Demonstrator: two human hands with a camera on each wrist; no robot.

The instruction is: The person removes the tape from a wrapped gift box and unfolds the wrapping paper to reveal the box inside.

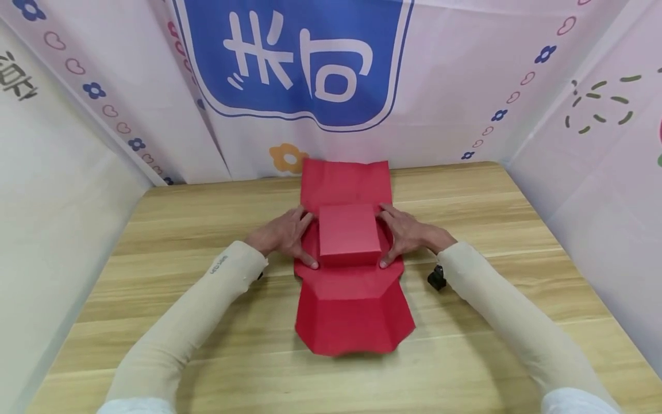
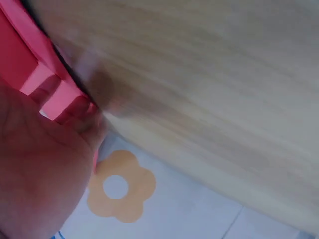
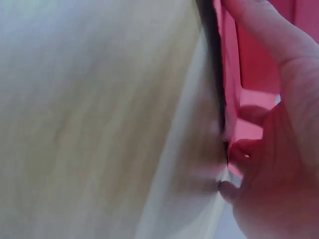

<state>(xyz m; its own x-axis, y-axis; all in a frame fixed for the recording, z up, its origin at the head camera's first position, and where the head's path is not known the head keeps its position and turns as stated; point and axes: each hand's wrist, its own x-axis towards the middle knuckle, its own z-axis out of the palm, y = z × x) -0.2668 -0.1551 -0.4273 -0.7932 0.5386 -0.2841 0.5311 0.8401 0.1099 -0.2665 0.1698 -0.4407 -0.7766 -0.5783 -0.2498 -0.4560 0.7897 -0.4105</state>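
A square-topped red box (image 1: 349,230) sits on a long piece of red wrapping paper (image 1: 346,325). The paper stretches out behind and in front of the box, its front part creased into angled side flaps. On the box's left side, my left hand (image 1: 287,233) holds the paper's edge, thumb near the front corner and fingers toward the back. Mirroring it, my right hand (image 1: 408,233) holds the right edge. Bent fingers of the left hand (image 2: 42,164) show against the paper in the left wrist view. In the right wrist view, the right hand's thumb (image 3: 271,27) lies along the paper.
The wooden table (image 1: 207,218) extends to both sides and in front. A printed cloth (image 1: 445,103) hangs behind the table's back edge, with more cloth at left and right. A small black object (image 1: 437,278) is beside the right sleeve.
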